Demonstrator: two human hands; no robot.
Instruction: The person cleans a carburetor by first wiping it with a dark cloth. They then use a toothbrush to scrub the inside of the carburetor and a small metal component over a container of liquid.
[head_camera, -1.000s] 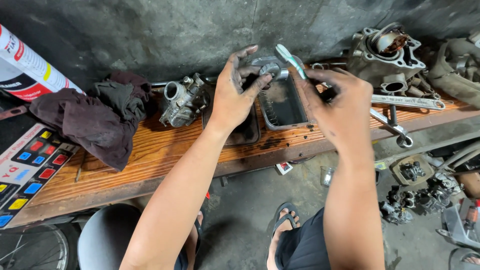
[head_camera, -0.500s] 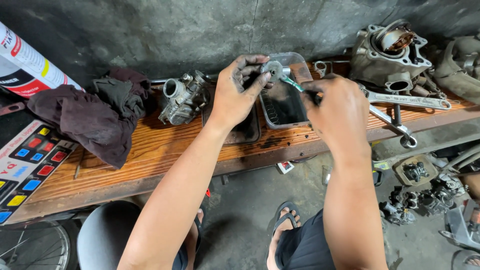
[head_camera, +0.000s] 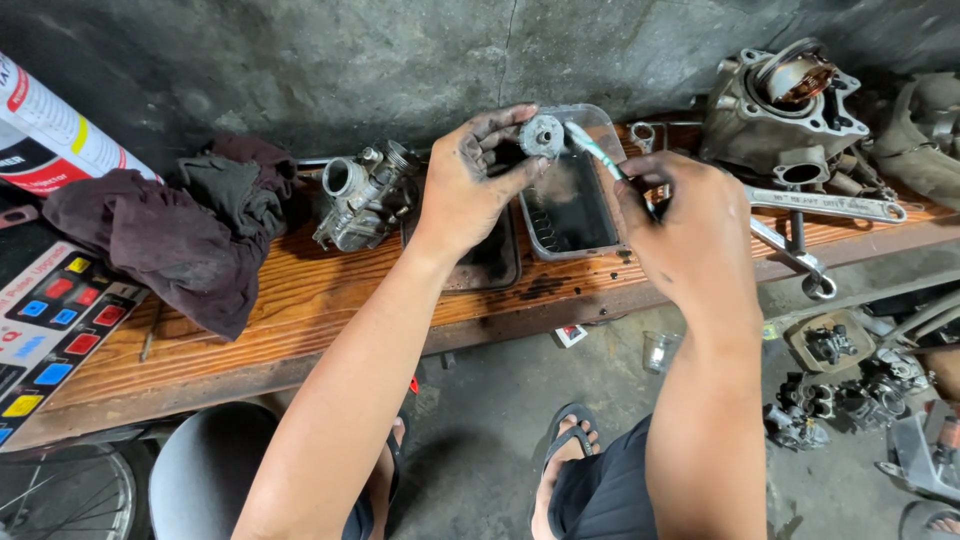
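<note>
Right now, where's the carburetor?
The carburetor lies on the wooden bench, left of the left hand and right of the dark rags.

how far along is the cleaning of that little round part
Done, it seems: the carburetor body sits stripped on the wooden bench, and a spring lies in the clear tray of dark liquid. In hand: the left hand holds the small round metal part over the tray while the right hand puts a toothbrush to it. Left: the part looks grimy, and nothing is reassembled.
</note>
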